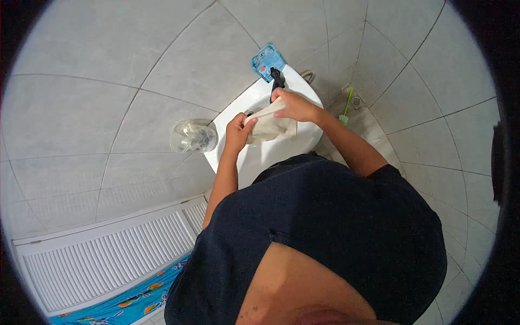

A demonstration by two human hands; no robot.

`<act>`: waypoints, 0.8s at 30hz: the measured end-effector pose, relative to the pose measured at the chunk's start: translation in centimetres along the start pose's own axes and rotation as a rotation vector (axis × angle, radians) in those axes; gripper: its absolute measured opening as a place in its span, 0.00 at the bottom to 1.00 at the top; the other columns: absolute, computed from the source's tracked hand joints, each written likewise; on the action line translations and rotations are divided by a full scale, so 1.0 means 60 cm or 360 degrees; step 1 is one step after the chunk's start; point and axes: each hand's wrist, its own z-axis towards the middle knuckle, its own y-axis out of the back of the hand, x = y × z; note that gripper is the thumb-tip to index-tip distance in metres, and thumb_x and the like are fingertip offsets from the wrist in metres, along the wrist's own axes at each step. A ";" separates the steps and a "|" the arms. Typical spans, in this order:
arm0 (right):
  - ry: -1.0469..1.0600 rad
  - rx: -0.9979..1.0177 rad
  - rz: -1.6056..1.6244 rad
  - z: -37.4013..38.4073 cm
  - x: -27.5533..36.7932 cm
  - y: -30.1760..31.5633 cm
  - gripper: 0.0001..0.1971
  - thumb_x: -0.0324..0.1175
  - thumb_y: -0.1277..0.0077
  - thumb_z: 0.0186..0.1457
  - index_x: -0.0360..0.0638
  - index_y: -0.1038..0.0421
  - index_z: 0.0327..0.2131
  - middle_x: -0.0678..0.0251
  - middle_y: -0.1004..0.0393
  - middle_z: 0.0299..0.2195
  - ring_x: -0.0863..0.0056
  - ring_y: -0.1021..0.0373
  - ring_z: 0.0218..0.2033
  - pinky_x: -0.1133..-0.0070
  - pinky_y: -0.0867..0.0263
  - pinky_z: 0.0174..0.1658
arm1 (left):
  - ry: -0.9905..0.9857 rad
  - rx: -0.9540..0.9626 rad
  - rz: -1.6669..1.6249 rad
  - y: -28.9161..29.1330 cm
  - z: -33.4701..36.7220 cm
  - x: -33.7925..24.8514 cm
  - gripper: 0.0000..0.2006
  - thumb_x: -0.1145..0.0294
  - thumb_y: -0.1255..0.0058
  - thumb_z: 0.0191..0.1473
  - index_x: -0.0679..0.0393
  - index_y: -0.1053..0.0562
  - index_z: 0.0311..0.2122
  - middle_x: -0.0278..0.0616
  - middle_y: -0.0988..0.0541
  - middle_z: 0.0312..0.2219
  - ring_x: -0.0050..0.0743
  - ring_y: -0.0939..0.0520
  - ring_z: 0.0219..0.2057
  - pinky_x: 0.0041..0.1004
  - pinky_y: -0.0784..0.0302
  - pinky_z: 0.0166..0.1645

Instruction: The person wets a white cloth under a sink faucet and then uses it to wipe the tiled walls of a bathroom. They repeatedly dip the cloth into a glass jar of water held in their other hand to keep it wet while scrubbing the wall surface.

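A cream-coloured cloth is stretched between my two hands over a white washbasin. My left hand pinches its left end, fingers closed on the edge. My right hand grips the upper right end, close to the black tap. The lower part of the cloth hangs down into the bowl and hides much of it. What kind of garment or cloth it is, I cannot make out.
A blue liquid-soap pouch stands behind the tap. Left of the basin is a bin with a clear plastic liner. A green-handled brush is on the floor at right, near a drain. A white louvred door lies lower left.
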 end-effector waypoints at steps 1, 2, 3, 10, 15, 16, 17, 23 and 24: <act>0.0000 0.0019 -0.0122 0.004 -0.003 0.009 0.09 0.31 0.50 0.42 0.41 0.38 0.27 0.63 0.35 0.26 0.68 0.36 0.30 0.74 0.41 0.35 | -0.0039 0.0001 0.0085 -0.002 -0.002 -0.013 0.10 0.68 0.47 0.42 0.60 0.35 0.22 0.29 0.34 0.15 0.16 0.36 0.19 0.19 0.40 0.23; -0.0001 0.0041 -0.0243 0.007 -0.006 0.015 0.10 0.31 0.48 0.41 0.42 0.38 0.26 0.63 0.35 0.27 0.66 0.36 0.31 0.73 0.41 0.35 | -0.0075 -0.0001 0.0170 -0.005 -0.008 -0.035 0.10 0.69 0.47 0.42 0.60 0.35 0.22 0.29 0.34 0.14 0.16 0.36 0.19 0.19 0.40 0.23; 0.0093 -0.0103 -0.0412 0.008 -0.010 0.018 0.10 0.31 0.48 0.39 0.43 0.38 0.26 0.64 0.35 0.27 0.65 0.36 0.31 0.72 0.41 0.34 | -0.0112 -0.0002 0.0254 -0.008 -0.010 -0.047 0.10 0.69 0.47 0.42 0.60 0.35 0.22 0.29 0.35 0.14 0.16 0.37 0.19 0.19 0.40 0.23; 0.0189 -0.0691 -0.0839 -0.012 0.018 0.013 0.11 0.32 0.47 0.37 0.44 0.37 0.26 0.64 0.38 0.27 0.64 0.36 0.30 0.71 0.39 0.32 | -0.0106 -0.0297 0.1172 -0.007 0.003 -0.024 0.11 0.66 0.49 0.39 0.63 0.34 0.21 0.47 0.30 0.17 0.41 0.30 0.20 0.32 0.35 0.26; -0.0039 -0.0684 -0.0526 -0.038 0.002 -0.002 0.10 0.30 0.49 0.39 0.41 0.38 0.27 0.61 0.38 0.28 0.61 0.36 0.31 0.71 0.39 0.31 | 0.0822 -0.0192 0.0566 -0.009 0.015 0.038 0.23 0.49 0.63 0.47 0.63 0.32 0.31 0.51 0.27 0.20 0.40 0.24 0.27 0.31 0.29 0.29; -0.0015 -0.0626 -0.0487 -0.045 -0.007 -0.005 0.10 0.30 0.49 0.39 0.41 0.38 0.27 0.60 0.38 0.29 0.60 0.36 0.31 0.71 0.39 0.31 | 0.1033 -0.0067 0.0159 -0.013 0.018 0.041 0.25 0.47 0.66 0.48 0.63 0.33 0.34 0.52 0.27 0.19 0.39 0.23 0.27 0.29 0.28 0.29; 0.0010 -0.0566 -0.0446 -0.052 -0.015 -0.008 0.11 0.30 0.49 0.39 0.40 0.38 0.28 0.60 0.38 0.29 0.60 0.36 0.31 0.71 0.39 0.31 | 0.1119 0.0001 -0.0296 -0.023 0.010 0.046 0.27 0.45 0.72 0.50 0.60 0.35 0.42 0.52 0.27 0.25 0.37 0.23 0.30 0.27 0.26 0.31; -0.0061 0.0388 -0.0135 -0.075 -0.042 -0.046 0.11 0.35 0.50 0.43 0.41 0.36 0.30 0.61 0.35 0.27 0.65 0.36 0.29 0.73 0.41 0.32 | 0.0451 0.0310 -0.2258 -0.072 0.001 0.043 0.25 0.47 0.71 0.50 0.59 0.34 0.39 0.47 0.30 0.39 0.41 0.29 0.40 0.41 0.33 0.44; -0.0147 0.0641 -0.0055 -0.075 -0.048 -0.054 0.11 0.35 0.50 0.44 0.41 0.36 0.30 0.62 0.34 0.26 0.68 0.36 0.28 0.74 0.41 0.31 | 0.0454 0.0276 -0.2299 -0.072 0.001 0.042 0.25 0.47 0.71 0.50 0.58 0.34 0.40 0.46 0.30 0.39 0.42 0.29 0.41 0.43 0.35 0.45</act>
